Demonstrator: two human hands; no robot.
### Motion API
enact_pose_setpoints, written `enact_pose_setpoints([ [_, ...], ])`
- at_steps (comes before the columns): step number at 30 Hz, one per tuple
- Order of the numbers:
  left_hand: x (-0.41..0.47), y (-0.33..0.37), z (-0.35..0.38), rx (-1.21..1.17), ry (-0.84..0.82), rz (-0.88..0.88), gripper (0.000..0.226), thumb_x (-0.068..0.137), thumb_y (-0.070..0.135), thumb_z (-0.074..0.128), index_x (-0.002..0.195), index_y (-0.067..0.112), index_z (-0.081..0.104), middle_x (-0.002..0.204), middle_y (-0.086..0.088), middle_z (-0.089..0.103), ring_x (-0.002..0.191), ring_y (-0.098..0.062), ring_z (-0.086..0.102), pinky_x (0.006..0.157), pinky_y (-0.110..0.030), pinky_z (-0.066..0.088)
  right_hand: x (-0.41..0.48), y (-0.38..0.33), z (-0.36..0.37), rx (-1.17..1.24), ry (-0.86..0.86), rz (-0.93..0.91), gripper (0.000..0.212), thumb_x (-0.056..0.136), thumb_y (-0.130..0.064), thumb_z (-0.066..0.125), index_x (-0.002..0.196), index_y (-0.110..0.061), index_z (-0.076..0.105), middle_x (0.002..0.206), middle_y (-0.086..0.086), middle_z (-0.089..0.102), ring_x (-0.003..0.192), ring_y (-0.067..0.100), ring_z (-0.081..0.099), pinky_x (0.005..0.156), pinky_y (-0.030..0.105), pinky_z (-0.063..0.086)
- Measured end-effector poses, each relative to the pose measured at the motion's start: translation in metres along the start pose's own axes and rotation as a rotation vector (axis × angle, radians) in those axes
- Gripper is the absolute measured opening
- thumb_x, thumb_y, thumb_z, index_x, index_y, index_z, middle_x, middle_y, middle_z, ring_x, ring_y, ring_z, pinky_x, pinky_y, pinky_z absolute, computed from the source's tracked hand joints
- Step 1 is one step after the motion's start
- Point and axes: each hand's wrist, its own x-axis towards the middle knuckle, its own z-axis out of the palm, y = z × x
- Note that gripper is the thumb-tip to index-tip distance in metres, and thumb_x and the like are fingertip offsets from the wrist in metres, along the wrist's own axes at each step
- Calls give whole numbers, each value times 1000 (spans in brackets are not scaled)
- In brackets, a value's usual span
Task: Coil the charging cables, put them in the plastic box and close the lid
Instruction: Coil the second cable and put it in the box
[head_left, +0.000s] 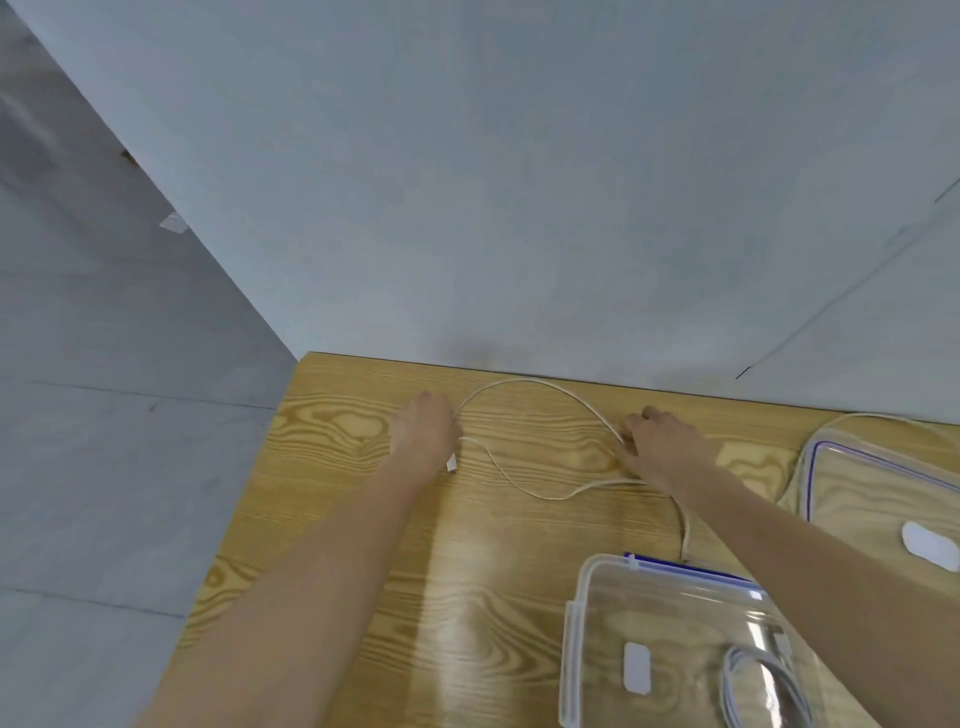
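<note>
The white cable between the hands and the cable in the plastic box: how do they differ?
The loose cable sprawls in wide curves over the wooden table; the boxed cable is wound into a coil inside the plastic box. The left hand and the right hand hold the loose cable; nothing touches the boxed cable. Both are thin and pale.

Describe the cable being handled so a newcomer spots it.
On the wooden table, look near the far edge. A thin white cable arcs between the left hand and right hand. Unlike the coiled cable in the clear box, it's loose.
</note>
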Motion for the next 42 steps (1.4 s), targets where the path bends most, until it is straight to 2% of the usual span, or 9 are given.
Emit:
enact_pose_setpoints([
  [4, 8, 2, 6, -10, -16, -37, 24, 87, 0, 53, 64, 10, 52, 65, -2, 48, 65, -22, 53, 46, -28, 38, 3, -1, 6, 105, -1, 67, 24, 95, -24, 44, 110, -7, 54, 107, 9, 54, 101, 29, 54, 73, 35, 43],
  [10, 17, 5, 5, -159, 11, -43, 18, 87, -4, 47, 89, 1, 64, 90, -16, 67, 83, -32, 64, 61, -37, 51, 3, 1, 7, 263, 5, 152, 11, 95, -10, 39, 99, -5, 48, 98, 13, 57, 84, 28, 53, 64, 36, 42],
  [13, 17, 0, -3, -309, 143, -22, 15, 91, 3, 46, 95, 1, 61, 94, -16, 65, 89, -34, 59, 71, -37, 44, -5, 10, 2, 358, 83, 167, 8, 95, -10, 40, 93, -5, 46, 86, 14, 60, 73, 30, 54, 60, 35, 41],
  [17, 10, -6, -21, -445, 311, 46, 10, 92, 2, 49, 91, 3, 59, 90, -14, 65, 77, -23, 53, 66, -29, 37, -21, 17, -7, 515, 186, 138, 7, 95, -10, 45, 89, -7, 48, 77, 11, 59, 66, 29, 53, 57, 36, 40],
  [22, -12, 0, -50, -537, 482, 146, 18, 94, 8, 53, 108, 5, 64, 97, -9, 65, 80, -13, 52, 72, -18, 34, -38, 26, -27, 747, 314, 130, 15, 94, -7, 48, 106, -6, 57, 85, 11, 63, 77, 28, 58, 68, 35, 44],
  [25, -32, 10, -69, -522, 534, 220, 15, 92, 14, 57, 96, 6, 69, 87, -9, 66, 75, -17, 54, 68, -20, 33, -51, 30, -46, 896, 393, 103, 18, 94, -9, 49, 106, -9, 63, 87, 9, 64, 80, 29, 60, 77, 39, 48],
  [30, -79, 38, -94, -872, 452, 171, 10, 91, 18, 58, 88, 16, 68, 71, -2, 67, 63, -17, 63, 66, -34, 53, -84, 33, -84, 1214, 452, 55, 11, 93, -15, 54, 87, -12, 63, 68, 9, 62, 63, 26, 57, 68, 42, 50],
  [36, -151, 84, -117, -1272, 312, 189, 8, 93, 11, 56, 94, 11, 64, 74, -9, 67, 55, -12, 57, 54, -24, 50, -142, 37, -131, 1413, 442, -120, 17, 97, -18, 46, 97, -12, 61, 60, 6, 53, 47, 15, 46, 45, 24, 36],
  [42, -211, 128, -144, -1500, 188, 267, 8, 94, 5, 53, 94, 4, 61, 69, -6, 67, 55, -15, 57, 54, -24, 50, -187, 62, -166, 1495, 441, -221, 21, 98, -18, 43, 96, -14, 64, 56, 1, 48, 47, 14, 38, 43, 21, 31],
])
